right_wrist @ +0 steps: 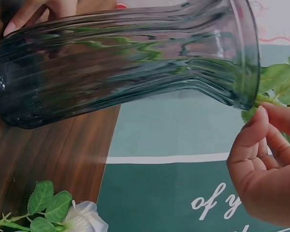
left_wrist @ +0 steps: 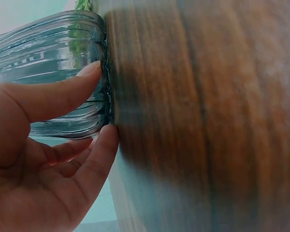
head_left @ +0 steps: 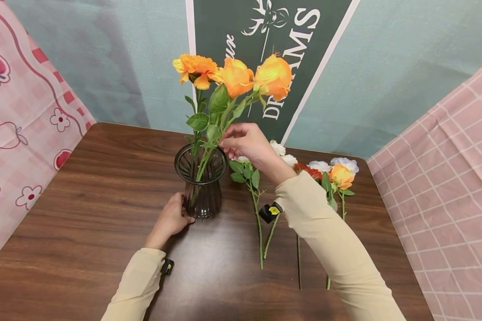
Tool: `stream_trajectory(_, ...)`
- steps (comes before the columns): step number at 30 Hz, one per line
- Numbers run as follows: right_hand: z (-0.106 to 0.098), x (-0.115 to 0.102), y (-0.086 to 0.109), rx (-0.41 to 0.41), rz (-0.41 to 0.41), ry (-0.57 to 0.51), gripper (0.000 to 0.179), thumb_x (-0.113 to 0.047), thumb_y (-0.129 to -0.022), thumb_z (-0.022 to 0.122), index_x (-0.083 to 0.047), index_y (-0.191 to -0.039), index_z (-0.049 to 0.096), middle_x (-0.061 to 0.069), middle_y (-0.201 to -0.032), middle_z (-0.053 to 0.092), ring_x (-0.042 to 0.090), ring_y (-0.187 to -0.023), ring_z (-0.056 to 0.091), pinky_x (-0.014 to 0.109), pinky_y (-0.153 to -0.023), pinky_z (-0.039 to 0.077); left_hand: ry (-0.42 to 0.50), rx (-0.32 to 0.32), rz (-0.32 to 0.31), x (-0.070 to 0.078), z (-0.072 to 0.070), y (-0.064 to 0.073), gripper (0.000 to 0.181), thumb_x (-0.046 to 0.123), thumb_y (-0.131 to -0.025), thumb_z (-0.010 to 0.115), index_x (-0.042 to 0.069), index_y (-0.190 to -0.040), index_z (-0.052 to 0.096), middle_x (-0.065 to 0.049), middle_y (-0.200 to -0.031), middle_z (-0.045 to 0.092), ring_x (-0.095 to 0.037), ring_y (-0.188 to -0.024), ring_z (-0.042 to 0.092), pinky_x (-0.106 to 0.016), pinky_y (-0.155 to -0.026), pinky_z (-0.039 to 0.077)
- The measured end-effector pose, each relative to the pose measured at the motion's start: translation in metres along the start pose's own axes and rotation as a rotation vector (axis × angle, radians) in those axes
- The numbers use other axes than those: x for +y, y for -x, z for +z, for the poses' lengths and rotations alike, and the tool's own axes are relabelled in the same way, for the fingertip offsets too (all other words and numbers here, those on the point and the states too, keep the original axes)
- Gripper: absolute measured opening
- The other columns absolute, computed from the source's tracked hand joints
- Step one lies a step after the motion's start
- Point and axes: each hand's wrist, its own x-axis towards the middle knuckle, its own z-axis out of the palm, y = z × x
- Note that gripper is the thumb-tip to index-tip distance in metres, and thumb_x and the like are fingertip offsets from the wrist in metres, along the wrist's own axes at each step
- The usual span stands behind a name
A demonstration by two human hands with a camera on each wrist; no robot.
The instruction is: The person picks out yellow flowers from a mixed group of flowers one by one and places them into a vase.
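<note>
A dark, see-through ribbed vase [head_left: 202, 203] stands upright on the table. My left hand [head_left: 171, 217] holds it low on its left side; in the left wrist view, the thumb and fingers lie around the glass [left_wrist: 48, 48] by its base. In the vase stand green stems bearing a ruffled orange flower [head_left: 197, 69] and two orange roses [head_left: 236, 78]. At the rim, my right hand [head_left: 249, 143] pinches a rose stem between thumb and forefinger. The right wrist view shows those fingertips beside the vase's lip [right_wrist: 249, 53], with leaves [right_wrist: 278, 79] partly behind them.
Several loose flowers lie on the wooden table [head_left: 104, 200] right of the vase, among them white blooms [head_left: 278, 148], a red one [head_left: 307, 170] and an orange rose [head_left: 341, 176]. The right forearm covers part of them. A dark green printed banner [head_left: 261, 49] hangs behind.
</note>
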Motion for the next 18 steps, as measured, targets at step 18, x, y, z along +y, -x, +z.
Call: stream_trajectory(18,0.0002,0.0057,-0.0008,0.008,0.058,0.068,0.009,0.003,-0.081,0.058,0.009,-0.088,0.057,0.006,-0.059,0.054,0.012,-0.045,0.049,0.022,-0.044,0.041,0.01,-0.011,-0.001,0.0001,-0.0005,0.0009,0.066,0.008,-0.072,0.074,-0.011,-0.122,0.037,-0.025,-0.108,0.048,-0.036,-0.098,0.05,-0.046,-0.085,0.041)
